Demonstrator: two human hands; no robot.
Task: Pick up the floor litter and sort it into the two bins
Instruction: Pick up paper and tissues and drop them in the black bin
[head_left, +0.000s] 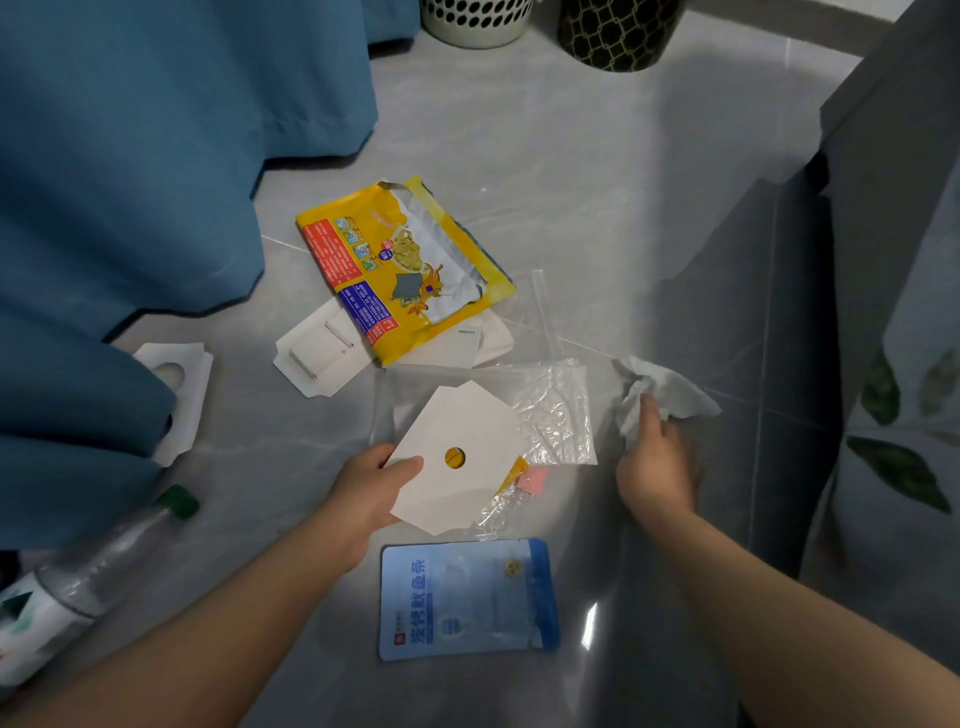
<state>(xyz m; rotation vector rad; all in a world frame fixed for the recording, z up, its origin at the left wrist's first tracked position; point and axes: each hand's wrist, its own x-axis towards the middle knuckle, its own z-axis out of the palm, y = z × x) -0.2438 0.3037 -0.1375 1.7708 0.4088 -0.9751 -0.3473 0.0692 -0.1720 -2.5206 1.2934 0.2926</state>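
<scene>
My left hand (371, 491) holds a white card (467, 493) with a round hole, thumb on top, just above the floor. My right hand (657, 457) grips a crumpled white tissue (670, 389) near the grey cabinet. Litter lies on the grey floor: a yellow snack bag (400, 265), a white cardboard insert (322, 348), another white card (179, 395) by the curtain, a clear plastic wrapper (558, 415), a blue pouch (467, 597) and a plastic bottle (88, 577) with a green cap. Two bins stand at the back: a white perforated bin (475, 21) and a black patterned bin (618, 34).
A blue curtain (130, 182) hangs over the left side and covers part of the floor. A grey cabinet (878, 234) rises on the right, with a leaf-patterned cloth (904, 441) beside it. Open floor (571, 145) stretches between the litter and the bins.
</scene>
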